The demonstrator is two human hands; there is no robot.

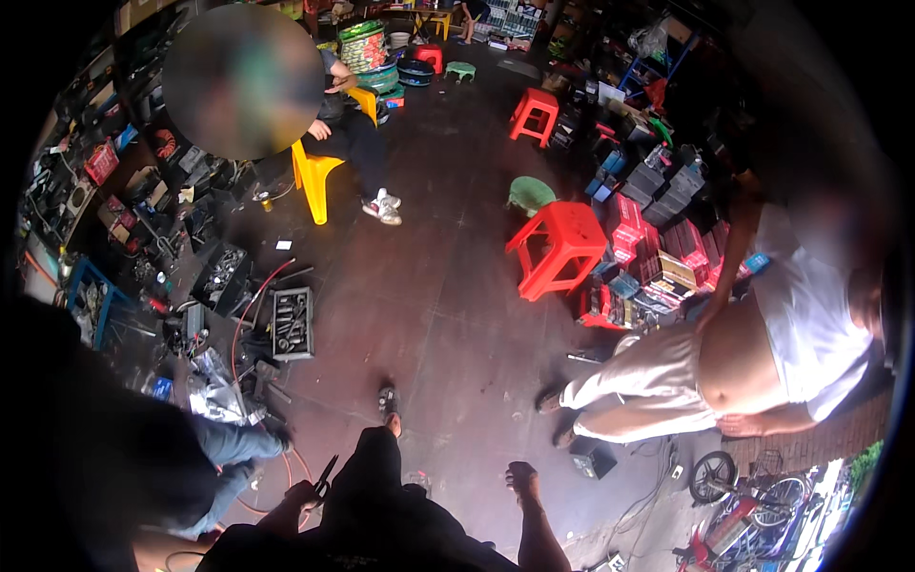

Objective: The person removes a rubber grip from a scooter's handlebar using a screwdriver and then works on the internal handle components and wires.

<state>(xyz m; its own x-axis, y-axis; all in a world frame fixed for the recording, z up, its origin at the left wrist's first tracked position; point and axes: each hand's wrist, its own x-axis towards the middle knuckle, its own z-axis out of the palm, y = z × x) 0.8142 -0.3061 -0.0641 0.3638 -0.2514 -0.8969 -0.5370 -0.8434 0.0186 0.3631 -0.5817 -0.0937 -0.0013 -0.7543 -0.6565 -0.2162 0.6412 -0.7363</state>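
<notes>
Low in the view, beside my dark-clothed leg, my left hand [301, 497] is closed around a dark tool with two prongs that looks like pliers [327, 474]. The prongs stick up out of the fist and stand slightly apart. My right hand [522, 480] hangs over the floor to the right of my knee. Its fingers are curled in, with nothing showing in them. One of my feet, in a dark shoe [387, 400], is stepping on the dark reddish floor [448, 362].
A person in light trousers [639, 386] stands at right, near red stools [560, 250] and stacked boxes [667, 257]. Another sits on a yellow chair [317, 181]. At left lie a metal parts tray [293, 324], a red hose [236, 348] and a crouching person's jeans [233, 448]. Cables [648, 491] trail at right.
</notes>
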